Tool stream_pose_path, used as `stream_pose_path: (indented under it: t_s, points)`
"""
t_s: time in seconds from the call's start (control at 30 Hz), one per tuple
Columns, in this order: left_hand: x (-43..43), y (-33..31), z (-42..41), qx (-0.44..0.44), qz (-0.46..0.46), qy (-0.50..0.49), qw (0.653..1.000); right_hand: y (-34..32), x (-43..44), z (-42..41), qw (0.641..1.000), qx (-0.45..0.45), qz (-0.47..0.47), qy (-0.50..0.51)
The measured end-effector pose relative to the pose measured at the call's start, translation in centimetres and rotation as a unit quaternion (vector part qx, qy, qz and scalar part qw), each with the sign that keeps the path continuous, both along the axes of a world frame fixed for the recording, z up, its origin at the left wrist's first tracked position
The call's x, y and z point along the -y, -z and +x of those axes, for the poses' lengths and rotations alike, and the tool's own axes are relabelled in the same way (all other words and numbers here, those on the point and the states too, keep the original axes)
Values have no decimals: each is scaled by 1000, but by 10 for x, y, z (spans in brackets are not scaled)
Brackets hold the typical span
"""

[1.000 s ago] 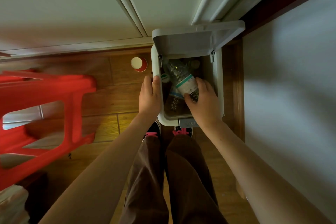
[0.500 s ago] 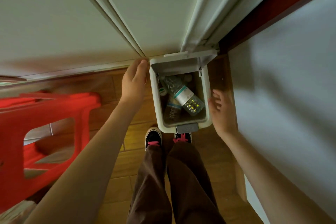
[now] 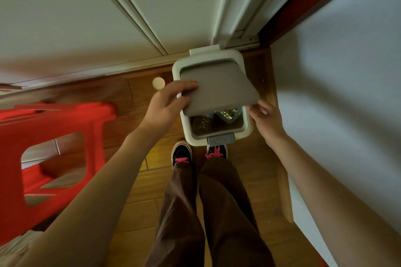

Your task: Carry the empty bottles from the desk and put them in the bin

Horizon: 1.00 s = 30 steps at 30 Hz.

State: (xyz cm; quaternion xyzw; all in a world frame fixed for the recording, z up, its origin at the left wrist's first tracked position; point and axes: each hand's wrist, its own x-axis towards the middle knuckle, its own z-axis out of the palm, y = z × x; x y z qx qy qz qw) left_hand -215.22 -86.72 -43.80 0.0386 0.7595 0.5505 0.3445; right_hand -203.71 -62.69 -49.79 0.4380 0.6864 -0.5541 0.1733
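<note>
The task looks almost finished: the white bin [image 3: 212, 102] in the corner by the door has its grey lid [image 3: 219, 90] half lowered, and at least one clear bottle [image 3: 229, 115] shows inside through the gap that remains. The left hand [image 3: 168, 104] grips the lid's left edge, while the right hand [image 3: 265, 120] hangs loosely open just beside the bin's right rim, holding nothing. A red stool [image 3: 50, 154] stands well left and a small cup [image 3: 158, 83] beside the bin; neither blocks the lid.

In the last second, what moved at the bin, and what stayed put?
The right hand let go of the bottle, which now lies in the bin. The left hand took the lid and swung it down, nearly shut. Bin, red stool and feet stayed put.
</note>
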Motion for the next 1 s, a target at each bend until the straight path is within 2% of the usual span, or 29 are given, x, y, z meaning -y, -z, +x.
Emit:
stream_pose_path:
  t_s: [0.13, 0.23, 0.33, 0.53, 0.7, 1.0]
  points:
    - [8, 22, 32, -159, -103, 138, 972, -3, -3, 1, 998, 2, -51, 22]
    - [11, 36, 44, -239, -117, 170, 949, 1, -8, 3, 995, 8, -90, 32]
    - [12, 52, 52, -282, -139, 189, 930, 3, -10, 4, 994, 8, -104, 24]
    - [13, 72, 62, -290, -177, 227, 913, 7, -9, 8, 993, -1, -110, 33]
    - [15, 79, 64, -282, -187, 227, 913, 10, -6, 9, 994, -16, -103, 38]
    - [8, 62, 60, -245, -230, 253, 907, -1, 0, 4, 999, -25, -2, -44]
